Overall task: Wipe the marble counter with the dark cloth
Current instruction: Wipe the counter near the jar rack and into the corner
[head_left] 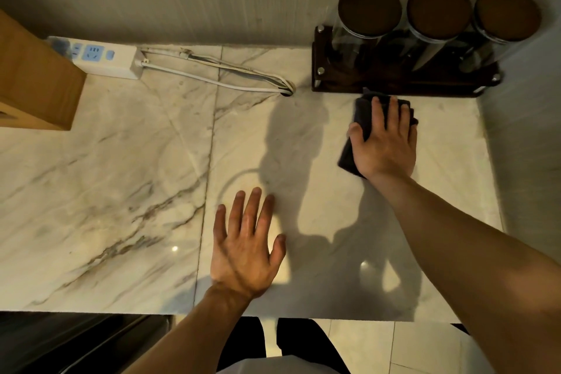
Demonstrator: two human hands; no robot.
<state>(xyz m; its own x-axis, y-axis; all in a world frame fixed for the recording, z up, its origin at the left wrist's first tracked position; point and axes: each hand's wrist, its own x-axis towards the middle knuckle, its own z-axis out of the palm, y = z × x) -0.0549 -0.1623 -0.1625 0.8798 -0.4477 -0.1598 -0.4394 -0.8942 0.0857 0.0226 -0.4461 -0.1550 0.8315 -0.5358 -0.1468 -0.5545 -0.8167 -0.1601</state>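
The marble counter (121,179) is pale with grey-brown veins and fills most of the view. A dark cloth (361,112) lies folded on it at the back right, just in front of a jar rack. My right hand (385,143) presses flat on top of the cloth, fingers spread, covering most of it. Nearer the front edge, my left hand (249,243) rests palm down on the bare marble with fingers apart and nothing in it.
A dark wooden rack (394,82) with three lidded glass jars (368,18) stands against the back wall at right. A white power strip (103,58) and its cables (218,76) lie at the back left, beside a wooden box (33,85). A side wall bounds the right.
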